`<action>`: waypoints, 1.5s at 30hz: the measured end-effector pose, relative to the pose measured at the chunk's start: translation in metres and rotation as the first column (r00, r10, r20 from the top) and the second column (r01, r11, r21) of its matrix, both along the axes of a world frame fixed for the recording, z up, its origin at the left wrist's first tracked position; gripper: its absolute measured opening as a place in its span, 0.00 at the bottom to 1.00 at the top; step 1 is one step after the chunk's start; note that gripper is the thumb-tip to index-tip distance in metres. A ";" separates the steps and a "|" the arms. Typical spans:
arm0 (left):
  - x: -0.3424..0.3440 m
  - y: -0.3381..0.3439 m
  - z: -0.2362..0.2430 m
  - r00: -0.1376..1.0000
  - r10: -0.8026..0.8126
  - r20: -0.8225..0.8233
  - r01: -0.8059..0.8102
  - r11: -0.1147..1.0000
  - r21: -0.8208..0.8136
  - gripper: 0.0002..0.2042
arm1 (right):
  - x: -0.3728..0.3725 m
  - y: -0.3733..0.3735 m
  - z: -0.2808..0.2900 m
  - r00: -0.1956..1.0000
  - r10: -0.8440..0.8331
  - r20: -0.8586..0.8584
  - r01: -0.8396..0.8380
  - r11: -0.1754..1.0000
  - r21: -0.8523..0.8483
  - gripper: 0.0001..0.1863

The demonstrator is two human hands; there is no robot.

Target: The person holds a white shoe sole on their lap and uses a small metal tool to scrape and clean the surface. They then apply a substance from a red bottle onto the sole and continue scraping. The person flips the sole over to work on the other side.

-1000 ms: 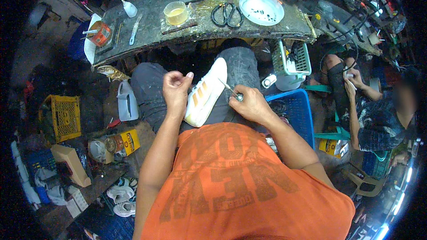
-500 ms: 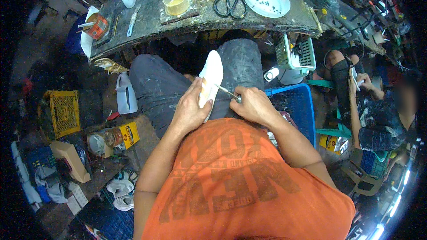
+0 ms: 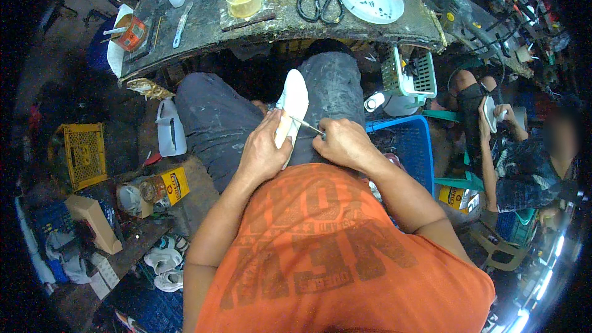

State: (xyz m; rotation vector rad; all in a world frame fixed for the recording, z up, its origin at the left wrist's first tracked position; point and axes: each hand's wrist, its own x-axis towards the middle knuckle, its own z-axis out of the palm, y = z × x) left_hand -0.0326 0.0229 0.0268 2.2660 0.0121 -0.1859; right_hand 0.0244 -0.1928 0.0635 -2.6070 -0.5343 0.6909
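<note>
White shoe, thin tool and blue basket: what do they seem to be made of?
White shoe: perhaps leather or a synthetic, with a pale, even-looking surface; glare hides any grain.
Thin tool: shaft likely metal, being slim, straight and pale grey; handle mostly hidden.
Blue basket: probably moulded plastic, judging by its uniform colour and smooth rim.

Head-worn fisheye, left one of a pair, pointing steeply down over the wearer's orange shirt point(image 3: 345, 243) at the hands point(image 3: 265, 151), which sit mid-frame at close range. Super wide too: the surface point(image 3: 206, 29) curves along the top and the rim goes black.
</note>
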 end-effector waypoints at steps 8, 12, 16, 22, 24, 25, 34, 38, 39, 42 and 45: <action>-0.002 0.000 0.002 0.999 0.036 -0.032 -0.038 0.996 -0.079 0.32 | 0.001 -0.001 0.000 0.999 0.044 -0.012 -0.044 0.999 -0.015 0.19; -0.002 -0.002 0.002 0.998 0.037 -0.045 -0.041 0.995 -0.086 0.31 | 0.002 -0.001 0.000 1.000 0.023 -0.021 -0.024 1.000 -0.019 0.19; -0.001 -0.002 0.000 1.000 -0.002 -0.011 0.001 0.998 -0.059 0.30 | 0.000 -0.001 0.000 1.000 0.023 -0.013 -0.024 1.000 -0.015 0.19; -0.002 -0.002 -0.001 1.000 0.000 -0.016 -0.001 0.999 -0.051 0.30 | 0.004 -0.001 -0.002 1.000 0.018 -0.016 -0.018 1.000 -0.011 0.19; -0.002 -0.002 -0.001 1.000 0.003 -0.018 -0.004 0.999 -0.052 0.31 | 0.004 -0.002 -0.002 1.000 0.017 -0.016 -0.017 1.000 -0.011 0.19; -0.002 -0.001 -0.001 1.000 0.000 -0.017 -0.001 0.999 -0.053 0.31 | 0.003 -0.001 -0.002 1.000 0.027 -0.015 -0.027 1.000 -0.007 0.19; -0.003 -0.001 -0.003 1.000 -0.008 -0.011 0.008 0.999 -0.044 0.31 | 0.005 -0.003 0.004 0.993 0.108 -0.042 -0.109 0.993 -0.033 0.20; -0.004 -0.002 -0.005 1.000 -0.007 0.017 0.007 1.000 -0.029 0.32 | 0.008 -0.003 0.003 0.996 0.074 -0.041 -0.075 0.997 -0.026 0.20; -0.004 -0.002 -0.005 1.000 -0.004 0.018 0.004 1.000 -0.018 0.32 | 0.008 -0.003 0.002 0.997 0.058 -0.041 -0.059 0.998 -0.033 0.20; -0.004 -0.002 -0.006 0.999 -0.020 0.026 0.021 1.000 -0.008 0.31 | 0.007 -0.003 0.002 0.997 0.051 -0.060 -0.053 0.998 -0.038 0.20; -0.005 -0.002 -0.006 0.999 -0.024 0.024 0.024 1.000 -0.007 0.31 | 0.006 -0.005 0.004 0.994 0.103 -0.040 -0.105 0.993 -0.046 0.21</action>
